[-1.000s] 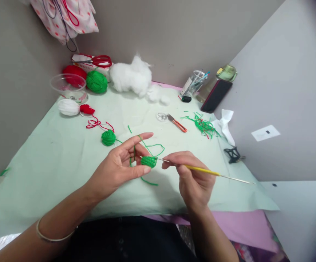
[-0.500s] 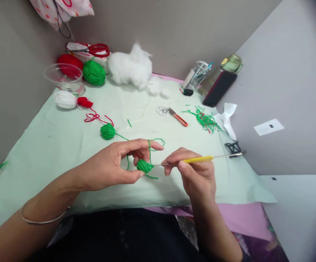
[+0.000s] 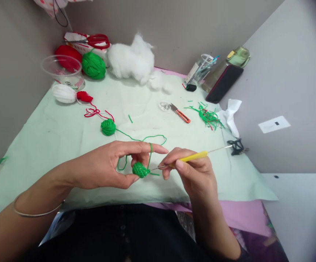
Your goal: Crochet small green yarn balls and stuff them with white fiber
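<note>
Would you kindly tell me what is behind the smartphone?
A green-lidded bottle shows above and left of the smartphone; the part directly behind the smartphone is covered, so I cannot see it.

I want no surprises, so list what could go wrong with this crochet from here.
The crochet hook could slip free, as its thin tip appears to meet only the edge of the green crocheted piece. The green working yarn, looped over the index finger of the left hand, might slide off and lose tension. Its slack beyond that finger could tangle.
</note>
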Action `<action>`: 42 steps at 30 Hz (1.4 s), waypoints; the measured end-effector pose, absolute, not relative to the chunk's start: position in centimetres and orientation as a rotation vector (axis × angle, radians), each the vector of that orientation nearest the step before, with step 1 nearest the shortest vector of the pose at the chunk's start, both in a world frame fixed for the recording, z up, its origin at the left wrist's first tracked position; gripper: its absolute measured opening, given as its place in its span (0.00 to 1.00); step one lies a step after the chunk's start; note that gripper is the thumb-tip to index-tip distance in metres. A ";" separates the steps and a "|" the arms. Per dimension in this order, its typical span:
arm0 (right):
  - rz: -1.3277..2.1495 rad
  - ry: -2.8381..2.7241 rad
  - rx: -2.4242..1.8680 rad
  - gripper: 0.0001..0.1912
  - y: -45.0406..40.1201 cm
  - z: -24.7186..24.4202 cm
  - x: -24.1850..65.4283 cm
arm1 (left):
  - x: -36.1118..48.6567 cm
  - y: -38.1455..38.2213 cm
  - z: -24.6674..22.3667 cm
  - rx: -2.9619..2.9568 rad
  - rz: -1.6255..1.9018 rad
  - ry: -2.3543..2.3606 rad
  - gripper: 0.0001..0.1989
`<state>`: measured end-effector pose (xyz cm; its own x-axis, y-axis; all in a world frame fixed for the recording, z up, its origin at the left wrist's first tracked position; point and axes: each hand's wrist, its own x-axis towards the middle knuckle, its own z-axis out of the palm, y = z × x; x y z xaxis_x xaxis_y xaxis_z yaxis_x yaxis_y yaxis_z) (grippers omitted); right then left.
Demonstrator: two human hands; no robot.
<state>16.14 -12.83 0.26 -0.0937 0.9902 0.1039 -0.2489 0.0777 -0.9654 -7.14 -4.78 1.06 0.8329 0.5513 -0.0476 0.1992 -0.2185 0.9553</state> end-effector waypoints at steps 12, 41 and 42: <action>1.591 -0.540 -0.944 0.09 -11.6 -0.5 14.8 | -6.0 -5.6 1.2 2.061 0.582 0.658 0.26; 0.684 -1.603 -0.843 0.14 -12.3 0.5 15.5 | -6.5 -6.1 0.6 1.414 0.665 0.696 0.35; 0.680 -1.617 -0.838 0.14 -12.2 0.5 15.7 | -6.5 -6.0 0.7 1.391 0.652 0.683 0.34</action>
<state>15.67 -12.22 0.55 -0.1107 0.8149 0.5689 0.1636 0.5795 -0.7984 -6.51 -5.96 0.70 0.6502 0.7583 -0.0474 -0.0124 0.0730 0.9973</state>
